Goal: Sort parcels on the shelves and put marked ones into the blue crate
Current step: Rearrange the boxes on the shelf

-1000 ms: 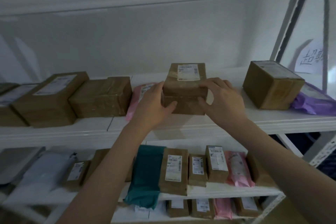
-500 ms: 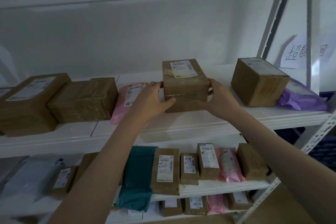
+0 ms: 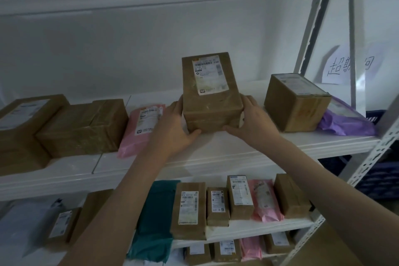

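Note:
A brown cardboard parcel (image 3: 210, 97) with a white shipping label on top is tilted up toward me at the middle of the upper white shelf (image 3: 216, 153). My left hand (image 3: 176, 127) grips its left lower corner and my right hand (image 3: 253, 119) grips its right side, thumbs under the front edge. Part of a dark blue crate (image 3: 380, 179) shows behind the shelf post at the right.
Two large brown boxes (image 3: 84, 127) and a pink mailer (image 3: 142, 127) lie left of the held parcel. A brown box (image 3: 295, 101) and a purple mailer (image 3: 345, 123) lie to its right. The lower shelf holds several small parcels, a teal bag (image 3: 155, 220) and pink mailers.
Both hands have tipped the parcel's front up, so its labelled top now faces me more. My view has shifted left and closer.

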